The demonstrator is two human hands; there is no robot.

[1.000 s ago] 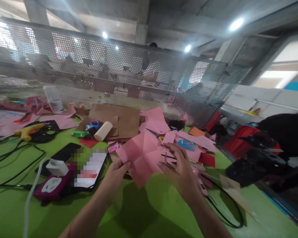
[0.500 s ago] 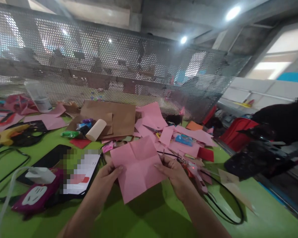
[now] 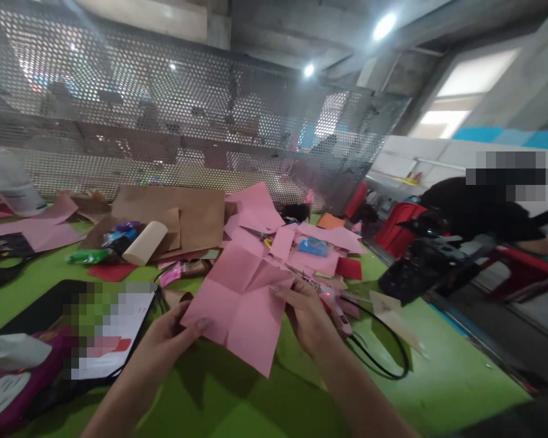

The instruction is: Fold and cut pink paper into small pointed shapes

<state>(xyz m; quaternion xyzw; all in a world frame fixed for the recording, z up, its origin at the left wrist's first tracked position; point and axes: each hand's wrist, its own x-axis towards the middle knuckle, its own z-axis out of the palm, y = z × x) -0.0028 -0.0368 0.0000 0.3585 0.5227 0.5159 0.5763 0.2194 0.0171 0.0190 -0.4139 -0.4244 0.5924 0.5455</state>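
Observation:
A square sheet of pink paper (image 3: 240, 304), marked by crossing fold creases, is held up over the green table (image 3: 237, 407). My left hand (image 3: 171, 334) pinches its lower left edge, thumb on top and fingers underneath. At the upper right edge my right hand (image 3: 305, 310) grips it the same way. The sheet is tilted, one corner pointing down toward me. Just beyond my right hand lies a pink glue gun (image 3: 338, 310) with a small red light and a black cord. Left of my left hand is a phone (image 3: 114, 340) with a lit screen, partly blurred out.
Pink paper pieces (image 3: 258, 207), brown cardboard (image 3: 187, 213) and a cream-coloured roll (image 3: 145, 243) lie at the back, before a perforated metal screen (image 3: 256, 134). A purple power strip (image 3: 45, 377) sits at left. Beyond the table's right edge is a person in black (image 3: 475, 207).
The pink sheet has turned clockwise, its lower corner swinging right, with both hands still on it. My view has shifted to the right, so table items appear farther left.

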